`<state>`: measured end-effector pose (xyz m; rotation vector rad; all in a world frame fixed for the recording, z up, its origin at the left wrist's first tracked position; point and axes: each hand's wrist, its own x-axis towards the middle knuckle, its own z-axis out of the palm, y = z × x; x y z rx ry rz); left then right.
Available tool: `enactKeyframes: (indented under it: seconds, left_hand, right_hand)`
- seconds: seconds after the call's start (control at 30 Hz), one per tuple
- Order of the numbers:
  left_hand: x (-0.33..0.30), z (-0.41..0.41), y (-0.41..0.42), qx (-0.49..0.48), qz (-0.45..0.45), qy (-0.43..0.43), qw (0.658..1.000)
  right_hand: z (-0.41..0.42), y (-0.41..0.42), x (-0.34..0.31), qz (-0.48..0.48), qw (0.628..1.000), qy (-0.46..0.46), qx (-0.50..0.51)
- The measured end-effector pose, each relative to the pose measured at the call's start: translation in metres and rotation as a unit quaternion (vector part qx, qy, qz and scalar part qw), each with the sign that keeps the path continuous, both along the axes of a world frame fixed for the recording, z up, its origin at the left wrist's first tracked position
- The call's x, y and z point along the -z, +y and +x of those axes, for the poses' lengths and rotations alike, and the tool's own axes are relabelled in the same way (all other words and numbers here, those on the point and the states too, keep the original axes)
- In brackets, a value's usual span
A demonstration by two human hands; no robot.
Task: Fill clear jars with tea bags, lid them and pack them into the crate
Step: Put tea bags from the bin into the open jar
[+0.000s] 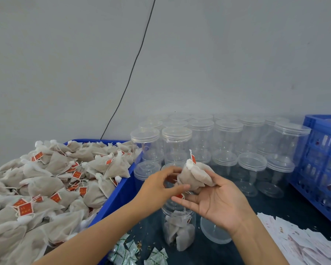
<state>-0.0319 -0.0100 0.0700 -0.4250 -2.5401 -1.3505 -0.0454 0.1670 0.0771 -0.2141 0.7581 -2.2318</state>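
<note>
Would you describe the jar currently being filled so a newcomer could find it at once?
Start at the blue bin heaped with tea bags on the left; just right of its near corner, below both hands, stands one open jar. Unlike the empty, lidded jars stacked behind, it has no lid and already holds tea bags.

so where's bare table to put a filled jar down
Best patch: dark table between the loose lid, the empty jars, the blue crate and the paper slips. Crowded: sachets by the blue bin, and the open jar under the hands.
</note>
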Motion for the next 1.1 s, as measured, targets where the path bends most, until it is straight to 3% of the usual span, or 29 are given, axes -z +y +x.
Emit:
enactKeyframes:
  seconds: [0.17,0.3,0.53,0.7,0.97,1.1]
  left_hand:
    - [-0.003,0.000,-0.002,-0.054,-0.003,0.081,0.995]
    - [-0.001,-0.001,-0.004,-0.082,-0.041,0.103,0.990]
    - [0.003,0.001,-0.006,-0.082,-0.267,0.039,0.959]
    - [-0.007,-0.001,0.002,-0.039,-0.365,0.051,0.929]
    - [-0.015,-0.010,0.013,0.043,-0.534,0.051,0.843]
    - [-0.009,-0.012,0.016,0.026,-0.504,0.069,0.861]
  right_hand:
    - [-0.002,0.002,-0.001,0.007,1.000,0.003,-0.012]
    - [-0.006,0.008,-0.004,0.058,0.995,0.002,0.082]
    - [-0.013,0.016,-0.005,0.121,0.964,-0.002,0.239]
    - [-0.012,0.009,-0.005,0.097,0.969,-0.016,0.228]
    - [-0.010,0.007,-0.005,0.091,0.971,-0.012,0.223]
    - [-0.011,0.008,-0.004,0.090,0.971,-0.008,0.222]
